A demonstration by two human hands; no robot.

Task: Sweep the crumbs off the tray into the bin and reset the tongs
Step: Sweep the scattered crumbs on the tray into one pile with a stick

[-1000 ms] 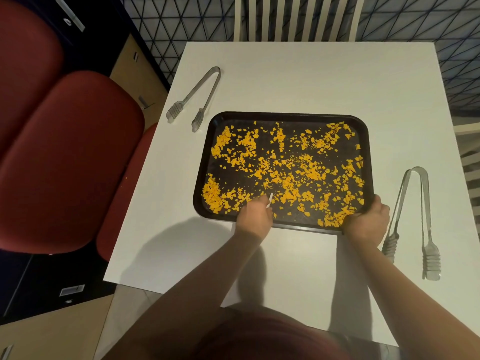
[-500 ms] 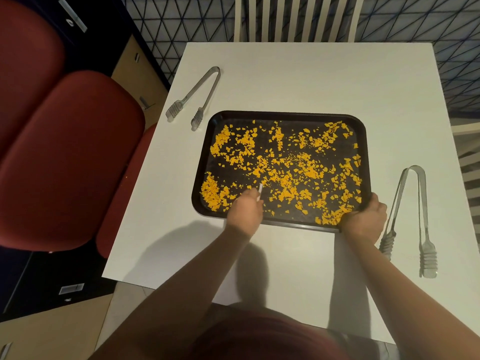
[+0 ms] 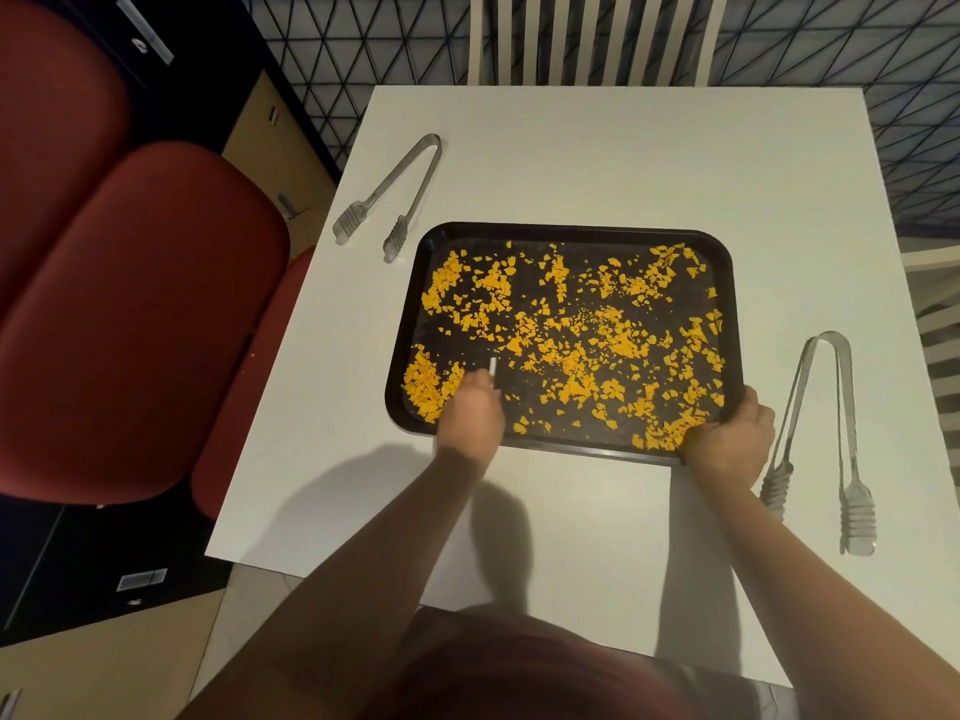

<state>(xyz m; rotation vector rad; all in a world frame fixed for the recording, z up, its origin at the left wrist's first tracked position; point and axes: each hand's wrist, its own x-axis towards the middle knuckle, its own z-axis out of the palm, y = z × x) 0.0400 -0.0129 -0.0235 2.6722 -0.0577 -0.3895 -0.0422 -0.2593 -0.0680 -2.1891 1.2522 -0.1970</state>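
- Leftward, the left hand (image 3: 470,415) has slid along the tray's near edge since a second ago, its grip curled around a small white scraper (image 3: 493,367); a dark cleared strip shows beside it.
- Orange crumbs (image 3: 571,330) cover most of the black tray (image 3: 571,232), which lies mid-table; a denser pile sits at its near-left corner.
- Sweeping well likely means keeping the scraper low and herding crumbs to one corner.
- Right hand (image 3: 727,439) clasps the tray's near-right corner, steadying it.
- One pair of metal tongs (image 3: 395,194) lies near the table's left edge, another pair (image 3: 826,433) near the right edge, just beside the right hand.
- No bin is visible; red chairs (image 3: 130,304) crowd the left side.
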